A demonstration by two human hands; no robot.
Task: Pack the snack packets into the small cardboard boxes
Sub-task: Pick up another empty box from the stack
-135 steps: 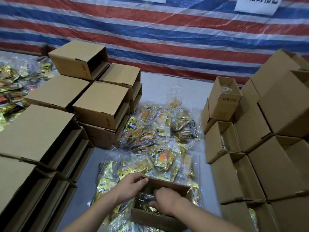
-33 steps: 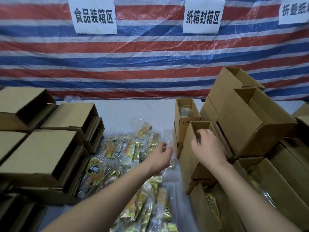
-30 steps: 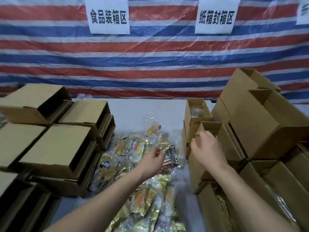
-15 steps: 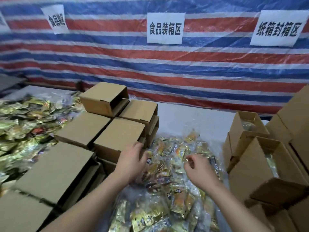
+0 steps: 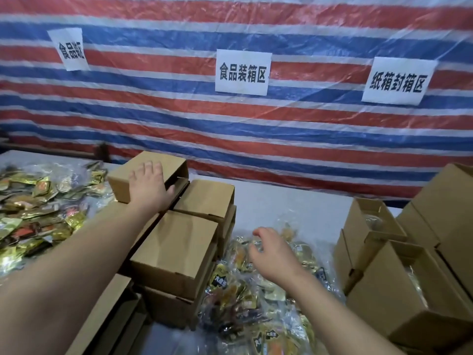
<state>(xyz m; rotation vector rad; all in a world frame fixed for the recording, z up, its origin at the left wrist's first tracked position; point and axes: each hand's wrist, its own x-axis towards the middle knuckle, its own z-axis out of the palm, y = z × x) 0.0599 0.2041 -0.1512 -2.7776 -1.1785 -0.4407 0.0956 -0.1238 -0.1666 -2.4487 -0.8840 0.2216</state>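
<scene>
My left hand [image 5: 147, 187] lies flat on top of the farthest small cardboard box [image 5: 176, 162], fingers straight and the thumb at the edge of its open side. That box sits on a stack of empty small boxes [image 5: 176, 252] at the left. My right hand [image 5: 273, 252] hovers with loosely curled fingers over the snack packets [image 5: 238, 303], which lie in clear plastic bags in the middle of the table. It holds nothing.
Open cardboard boxes [image 5: 384, 290] are stacked at the right, some with packets inside. A second heap of gold and red packets [image 5: 33, 208] covers the far left. Bare grey table [image 5: 294, 203] shows behind the packets. A striped tarp with paper signs [image 5: 242, 71] hangs behind.
My right hand left the open box at the right and came over the packets. My left hand reached from the packets up onto the far box. The view swung left.
</scene>
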